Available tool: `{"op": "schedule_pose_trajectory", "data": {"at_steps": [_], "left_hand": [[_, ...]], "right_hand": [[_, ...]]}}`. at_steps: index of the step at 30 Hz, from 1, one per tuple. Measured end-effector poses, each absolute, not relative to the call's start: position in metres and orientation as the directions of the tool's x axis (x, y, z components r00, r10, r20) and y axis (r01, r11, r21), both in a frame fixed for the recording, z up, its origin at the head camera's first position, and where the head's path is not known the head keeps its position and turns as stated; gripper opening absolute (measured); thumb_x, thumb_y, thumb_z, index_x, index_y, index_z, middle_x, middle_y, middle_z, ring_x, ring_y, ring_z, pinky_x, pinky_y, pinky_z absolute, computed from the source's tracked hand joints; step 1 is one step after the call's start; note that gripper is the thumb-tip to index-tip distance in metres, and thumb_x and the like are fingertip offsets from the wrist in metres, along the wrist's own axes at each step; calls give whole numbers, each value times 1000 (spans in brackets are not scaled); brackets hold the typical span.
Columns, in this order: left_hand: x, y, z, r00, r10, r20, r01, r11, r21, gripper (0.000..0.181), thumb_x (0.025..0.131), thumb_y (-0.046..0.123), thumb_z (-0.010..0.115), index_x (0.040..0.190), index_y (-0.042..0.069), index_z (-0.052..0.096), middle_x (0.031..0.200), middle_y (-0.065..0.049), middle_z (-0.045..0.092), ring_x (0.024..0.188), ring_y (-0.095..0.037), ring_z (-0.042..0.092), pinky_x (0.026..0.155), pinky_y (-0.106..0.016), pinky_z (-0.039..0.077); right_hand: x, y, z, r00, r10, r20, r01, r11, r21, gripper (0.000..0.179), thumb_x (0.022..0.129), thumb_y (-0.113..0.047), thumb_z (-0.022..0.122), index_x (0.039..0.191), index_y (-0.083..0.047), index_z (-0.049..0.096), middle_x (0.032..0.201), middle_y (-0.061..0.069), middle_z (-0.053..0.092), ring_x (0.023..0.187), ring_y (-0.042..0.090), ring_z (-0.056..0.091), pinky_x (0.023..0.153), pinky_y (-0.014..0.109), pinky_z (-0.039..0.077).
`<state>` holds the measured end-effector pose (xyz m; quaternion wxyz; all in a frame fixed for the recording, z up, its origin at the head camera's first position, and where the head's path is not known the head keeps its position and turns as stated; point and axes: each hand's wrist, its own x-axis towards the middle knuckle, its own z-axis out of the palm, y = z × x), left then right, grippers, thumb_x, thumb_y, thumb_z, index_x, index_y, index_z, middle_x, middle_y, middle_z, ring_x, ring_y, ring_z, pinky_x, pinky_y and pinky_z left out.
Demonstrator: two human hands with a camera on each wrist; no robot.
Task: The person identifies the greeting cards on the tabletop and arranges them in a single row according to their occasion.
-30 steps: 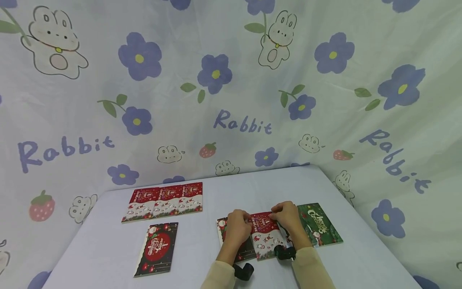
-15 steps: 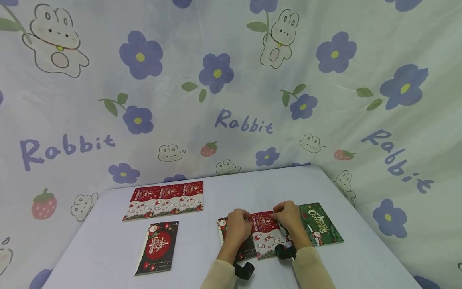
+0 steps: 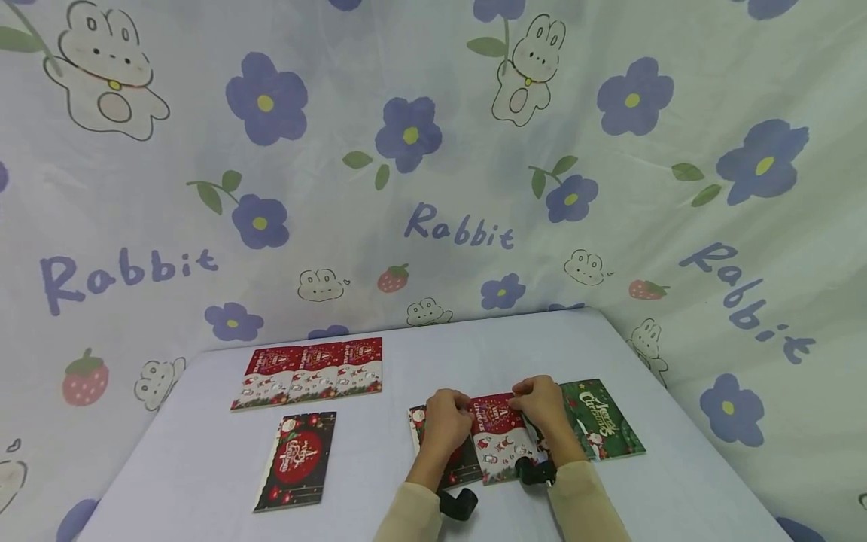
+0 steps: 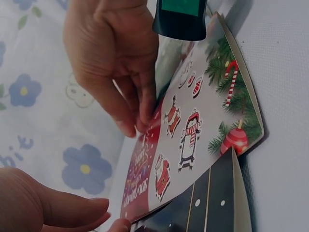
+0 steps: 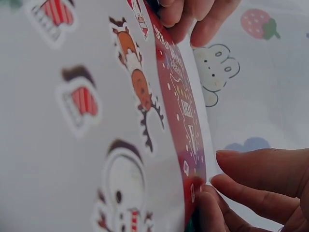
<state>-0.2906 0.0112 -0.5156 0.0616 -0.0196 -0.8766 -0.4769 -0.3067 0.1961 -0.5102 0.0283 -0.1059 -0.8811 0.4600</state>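
A red-and-white Christmas booklet (image 3: 501, 444) lies between both hands on the table. At its upper left corner, the left hand (image 3: 447, 425) holds the edge with fingertips and thumb. The right hand (image 3: 545, 406) has its fingertips at the upper right corner, thumb above the edge in the right wrist view. Under the left forearm is a dark Christmas booklet (image 3: 463, 468), partly hidden; its edge overlaps the red one in the left wrist view. Just right of the right hand lies a green Christmas booklet (image 3: 603, 421), its left part covered by the hand.
Three red-and-white booklets (image 3: 314, 373) lie overlapped in a row at the back left. Nearer, another dark booklet (image 3: 298, 461) lies alone. A white cloth covers the table (image 3: 379, 467); a patterned curtain (image 3: 325, 181) hangs behind. Small black devices (image 3: 459, 504) sit at the wrists.
Both hands keep their places at the red-and-white booklet's corners. Only the head view shifts slightly; the booklets stay where they were.
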Motion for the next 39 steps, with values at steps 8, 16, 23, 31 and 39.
{"op": "schedule_pose_trajectory", "data": {"at_steps": [8, 16, 23, 31, 39], "left_hand": [[-291, 11, -514, -994, -17, 112, 87, 516, 852, 16, 83, -8, 75, 99, -6, 77, 90, -13, 71, 87, -25, 65, 80, -49, 56], [-291, 12, -513, -995, -19, 98, 74, 520, 851, 16, 84, -7, 75, 99, -4, 78, 93, -13, 70, 89, -25, 64, 81, -49, 55], [-290, 10, -513, -997, 3, 81, 72, 504, 861, 15, 85, -6, 76, 99, -4, 77, 91, -12, 70, 88, -24, 64, 81, -47, 55], [-291, 7, -515, -994, 32, 106, 108, 492, 864, 15, 85, -7, 77, 100, -5, 77, 90, -12, 70, 82, -19, 65, 75, -41, 56], [-293, 6, -514, -993, 9, 120, 114, 394, 912, 19, 84, -11, 77, 99, 0, 80, 84, -7, 69, 72, -13, 62, 61, -28, 53]], "right_hand": [[-308, 195, -511, -975, 217, -39, 148, 515, -844, 18, 89, 3, 78, 107, 0, 78, 104, 15, 74, 100, 34, 68, 88, 52, 57], [-306, 198, -510, -978, 206, -37, 128, 451, -883, 16, 91, 7, 74, 105, 1, 79, 101, 14, 72, 98, 31, 67, 86, 48, 57], [-305, 200, -507, -978, 189, -85, 142, 313, -939, 20, 94, 6, 70, 112, 4, 76, 107, 17, 72, 99, 30, 67, 85, 43, 55], [-307, 202, -506, -981, 168, -97, 135, 229, -964, 21, 96, 6, 68, 116, 7, 74, 116, 20, 71, 100, 30, 67, 81, 39, 57], [-310, 205, -509, -980, 187, -76, 116, 212, -970, 21, 95, 6, 68, 115, 5, 76, 113, 17, 71, 105, 31, 65, 89, 42, 54]]}}
